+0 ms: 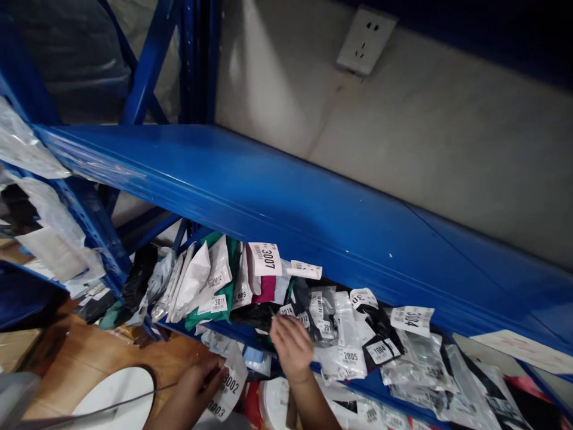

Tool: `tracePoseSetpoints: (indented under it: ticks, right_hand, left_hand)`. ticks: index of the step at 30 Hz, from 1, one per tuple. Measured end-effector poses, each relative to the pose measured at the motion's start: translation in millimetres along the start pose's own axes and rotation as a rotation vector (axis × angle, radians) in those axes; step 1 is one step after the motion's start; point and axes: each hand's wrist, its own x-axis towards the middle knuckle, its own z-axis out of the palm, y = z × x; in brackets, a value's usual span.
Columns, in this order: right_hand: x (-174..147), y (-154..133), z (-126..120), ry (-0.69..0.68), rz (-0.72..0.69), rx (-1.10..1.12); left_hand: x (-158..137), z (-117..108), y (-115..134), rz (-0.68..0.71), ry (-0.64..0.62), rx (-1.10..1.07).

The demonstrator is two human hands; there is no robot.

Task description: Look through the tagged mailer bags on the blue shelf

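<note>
Blue steel shelving [286,197] runs slantwise across my view, with a pale wall [425,137] and a white socket [366,40] behind it. Under the bare upper shelf, a lower shelf is packed with clear plastic packets [349,352] of clothing, each with a white numbered tag. One tag reading 3007 [265,259] stands up above the row. My right hand [292,345] reaches up into the middle of the packets, fingers [282,325] spread loosely and touching the dark packets there; whether they pinch one I cannot tell. My left hand [194,388] sits lower, at the front edge, its fingers curled round the packet with the 3002 tag [230,385], which hangs below the shelf edge. A wooden floor [89,358] and a white round object [116,394] show beneath my left arm
</note>
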Motion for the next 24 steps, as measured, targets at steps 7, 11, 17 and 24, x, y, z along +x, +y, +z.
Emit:
tracePoseSetpoints:
  ticks: [7,11,17,24]
  right_hand:
    - [11.7,-1.9,20.5,-0.559,-0.136,-0.140]
    - [3.0,-38.0,-2.9,-0.494,0.439,0.324]
    - [-34.8,-68.6,-7.2,-0.363,0.851,0.623]
    - [-39.7,-56.9,-14.4,-0.235,0.835,0.565]
  left_hand:
    - [-1.9,12.1,-3.2,0.016,-0.005,-0.138]
    - [6.6,10.5,17.4,0.044,0.142,-0.201]
    - [16.2,20.3,34.5,0.133,0.160,-0.404]
    - [17.1,22.2,31.1,0.131,0.118,-0.230]
